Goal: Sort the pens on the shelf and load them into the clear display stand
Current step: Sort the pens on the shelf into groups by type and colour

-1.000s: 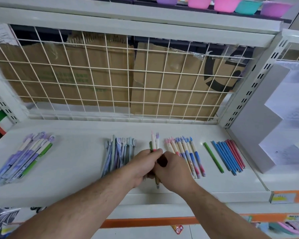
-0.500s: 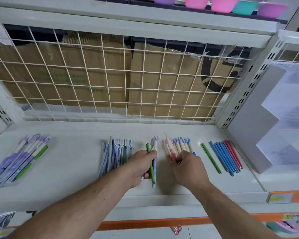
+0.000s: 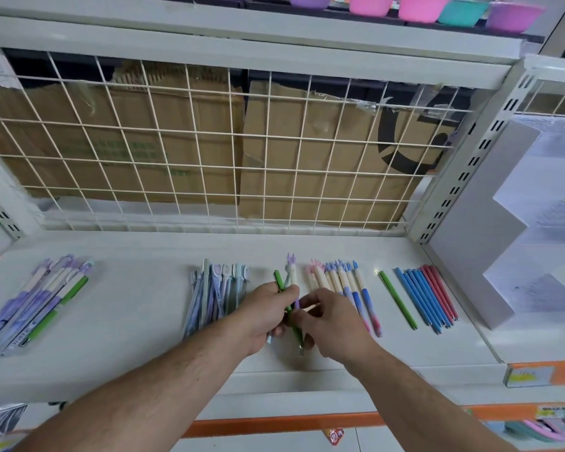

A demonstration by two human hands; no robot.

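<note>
Two pens (image 3: 293, 275) tight in left hand (image 3: 268, 313) over white shelf (image 3: 128, 305), wire grid (image 3: 209, 164) behind; right hand (image 3: 327, 318) grip unclear

We face a white shelf (image 3: 137, 308) backed by a cream wire grid (image 3: 190, 145), with brown cardboard boxes (image 3: 320, 158) behind it. Above us an upper shelf (image 3: 242, 31) carries pink, teal and purple bowls (image 3: 421, 8). A slotted upright (image 3: 470, 158) stands at the right, and an orange edge strip (image 3: 274, 422) runs below.

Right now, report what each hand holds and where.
Left hand grips a green pen and a purple-topped pen at mid-barrel. Right hand touches them there; whether it pinches cannot be told.
</note>
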